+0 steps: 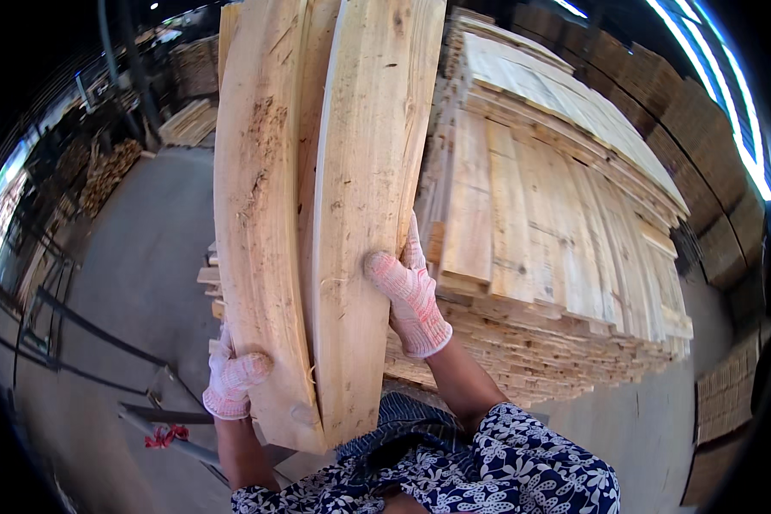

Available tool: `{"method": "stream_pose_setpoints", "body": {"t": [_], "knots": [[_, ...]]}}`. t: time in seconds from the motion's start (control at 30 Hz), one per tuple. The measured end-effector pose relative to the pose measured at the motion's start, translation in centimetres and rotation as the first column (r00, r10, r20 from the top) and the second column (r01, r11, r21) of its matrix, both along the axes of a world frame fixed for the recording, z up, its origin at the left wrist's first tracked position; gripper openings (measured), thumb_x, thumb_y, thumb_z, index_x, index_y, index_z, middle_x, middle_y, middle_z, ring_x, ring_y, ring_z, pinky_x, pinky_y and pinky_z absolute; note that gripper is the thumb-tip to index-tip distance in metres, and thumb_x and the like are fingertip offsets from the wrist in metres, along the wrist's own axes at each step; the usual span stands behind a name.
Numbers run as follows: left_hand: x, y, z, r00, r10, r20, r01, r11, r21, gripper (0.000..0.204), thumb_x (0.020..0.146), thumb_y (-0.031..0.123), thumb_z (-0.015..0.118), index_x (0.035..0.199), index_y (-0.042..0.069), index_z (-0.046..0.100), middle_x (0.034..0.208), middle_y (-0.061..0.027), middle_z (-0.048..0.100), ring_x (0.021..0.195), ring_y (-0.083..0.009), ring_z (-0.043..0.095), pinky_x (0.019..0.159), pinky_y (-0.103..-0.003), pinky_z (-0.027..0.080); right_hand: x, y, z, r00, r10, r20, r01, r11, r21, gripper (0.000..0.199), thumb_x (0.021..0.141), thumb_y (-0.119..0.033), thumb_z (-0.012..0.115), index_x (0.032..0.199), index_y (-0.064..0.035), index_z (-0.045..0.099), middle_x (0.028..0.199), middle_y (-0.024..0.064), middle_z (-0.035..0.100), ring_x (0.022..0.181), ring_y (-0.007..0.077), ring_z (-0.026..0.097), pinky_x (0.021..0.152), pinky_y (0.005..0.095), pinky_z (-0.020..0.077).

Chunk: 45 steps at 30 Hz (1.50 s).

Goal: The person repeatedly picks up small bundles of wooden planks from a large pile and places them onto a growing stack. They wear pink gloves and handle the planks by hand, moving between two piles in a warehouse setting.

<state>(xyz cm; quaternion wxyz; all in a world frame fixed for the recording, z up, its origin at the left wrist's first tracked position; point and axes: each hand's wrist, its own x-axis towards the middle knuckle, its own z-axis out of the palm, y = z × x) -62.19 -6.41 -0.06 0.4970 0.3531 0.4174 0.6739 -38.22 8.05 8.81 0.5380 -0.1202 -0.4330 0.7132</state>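
Several long pale wooden boards are lifted in front of me, their near ends close to my body. My left hand (236,375), in a white and pink knitted glove, grips the outer edge of the left board (261,231), thumb on top. Higher up, my right hand (409,295), gloved the same way, holds the right edge of the right board (355,214), its thumb on the face and its fingers around the side. A narrow gap runs between these two boards, with another board (310,171) showing lower down in it. Dark bark flecks mark the left board.
A large stack of boards (557,231) stands close on my right. Tall wood piles (694,146) line the far right. To the left are a dark metal frame (103,343), a bar with a red tied cloth (167,435) and grey floor (146,248).
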Motion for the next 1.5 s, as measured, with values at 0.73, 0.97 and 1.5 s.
{"method": "stream_pose_setpoints", "body": {"t": [0.73,0.97,1.5], "knots": [[34.7,12.3,16.1,0.401,-0.912,0.09,0.902,0.376,-0.21,0.068,0.094,0.036,0.072,0.149,0.008,0.042,0.136,-0.0101,0.06,0.122,-0.0207,0.061,0.109,-0.04,0.047,35.9,-6.6,3.3,0.863,-0.505,-0.008,0.5,0.856,-0.136,0.066,0.095,-0.037,0.069,0.145,0.0003,0.044,0.131,0.0178,0.062,0.115,0.0239,0.065,0.096,0.0375,0.057],[55.6,18.2,13.1,0.035,-0.777,-0.628,0.88,0.322,-0.349,0.091,0.089,0.065,0.064,0.148,0.001,0.036,0.137,-0.0216,0.053,0.12,-0.0321,0.062,0.094,-0.041,0.057,59.1,-3.3,6.7,0.639,-0.209,0.74,0.578,0.765,-0.284,0.068,0.092,-0.044,0.07,0.143,-0.0048,0.052,0.128,0.0178,0.067,0.11,0.0263,0.07,0.092,0.0421,0.0579],[68.0,27.0,10.9,0.525,-0.617,-0.586,0.558,0.77,-0.311,0.116,0.073,0.026,0.087,0.158,0.007,0.011,0.134,-0.0258,0.057,0.113,-0.0322,0.063,0.09,-0.045,0.054,65.0,2.6,2.8,-0.535,-0.192,0.823,0.363,0.827,0.429,0.085,0.095,-0.062,0.05,0.159,-0.0107,0.026,0.154,0.0279,0.04,0.139,0.0419,0.046,0.114,0.0449,0.0376]]}}
